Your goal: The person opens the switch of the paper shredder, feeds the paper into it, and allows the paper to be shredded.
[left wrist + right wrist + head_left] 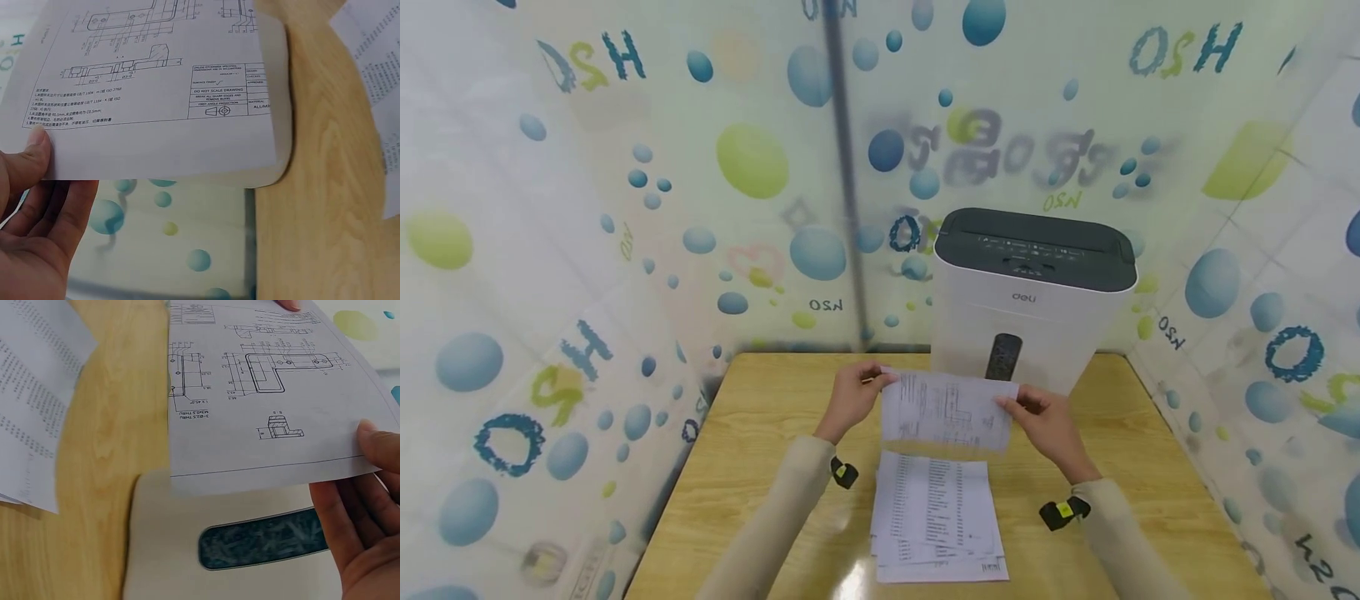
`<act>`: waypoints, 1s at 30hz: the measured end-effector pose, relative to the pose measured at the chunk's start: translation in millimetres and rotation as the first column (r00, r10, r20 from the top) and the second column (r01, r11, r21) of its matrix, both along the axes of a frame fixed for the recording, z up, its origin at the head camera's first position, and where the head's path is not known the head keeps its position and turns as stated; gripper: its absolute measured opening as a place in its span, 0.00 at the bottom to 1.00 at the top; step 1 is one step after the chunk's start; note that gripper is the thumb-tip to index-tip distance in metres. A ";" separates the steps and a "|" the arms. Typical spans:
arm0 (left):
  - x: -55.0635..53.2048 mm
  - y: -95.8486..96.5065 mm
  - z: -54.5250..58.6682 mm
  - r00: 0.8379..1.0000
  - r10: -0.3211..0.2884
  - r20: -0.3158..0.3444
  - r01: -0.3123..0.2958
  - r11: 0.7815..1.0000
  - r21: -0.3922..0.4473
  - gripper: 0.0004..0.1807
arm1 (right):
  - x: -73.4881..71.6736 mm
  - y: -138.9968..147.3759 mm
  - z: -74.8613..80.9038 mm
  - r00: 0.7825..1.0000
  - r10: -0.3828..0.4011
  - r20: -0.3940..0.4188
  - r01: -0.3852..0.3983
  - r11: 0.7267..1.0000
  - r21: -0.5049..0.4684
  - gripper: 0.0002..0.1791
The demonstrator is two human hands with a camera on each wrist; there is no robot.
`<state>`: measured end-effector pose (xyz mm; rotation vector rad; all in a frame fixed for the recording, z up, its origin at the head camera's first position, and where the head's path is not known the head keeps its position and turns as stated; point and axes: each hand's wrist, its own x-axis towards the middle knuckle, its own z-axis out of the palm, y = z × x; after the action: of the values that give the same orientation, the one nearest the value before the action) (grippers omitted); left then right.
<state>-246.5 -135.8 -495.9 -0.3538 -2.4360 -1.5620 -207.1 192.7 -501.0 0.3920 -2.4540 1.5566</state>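
Between both hands a sheet of paper [947, 412] printed with a technical drawing is held up, in front of a white paper shredder [970, 325] with a dark top. My left hand [855, 400] pinches its left edge near the upper corner, thumb [39, 150] on the printed face. At the opposite edge, my right hand [1051, 427] pinches the sheet between thumb and fingers, as the right wrist view shows. Below the sheet, a stack of printed papers [934, 517] lies on the table, its sheets slightly fanned.
The wooden table [760, 467] reaches back to a curtain [752, 267] with blue and green bubble prints. Shredded paper shows through the shredder's window [262, 539]. A black strap with a small device [1060, 512] sits on each wrist.
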 end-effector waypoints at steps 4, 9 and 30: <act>-9.4 3.1 16.0 0.999 -0.011 -0.039 0.011 1.000 -0.007 0.03 | -4.3 2.3 18.3 1.000 0.021 -0.022 -0.022 0.999 -0.034 0.07; -18.2 6.8 34.1 0.998 -0.015 -0.067 0.013 1.000 -0.022 0.03 | -9.2 7.3 36.2 0.999 0.009 -0.045 -0.009 1.000 -0.006 0.08; -42.9 32.3 130.8 0.968 -0.111 -0.225 0.107 0.994 -0.028 0.05 | -21.5 35.5 126.0 0.973 -0.126 -0.195 0.146 0.985 0.096 0.11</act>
<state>-289.5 -103.5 -365.0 -0.6423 -2.2885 -1.4549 -228.6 228.1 -374.9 0.3625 -2.3719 1.2727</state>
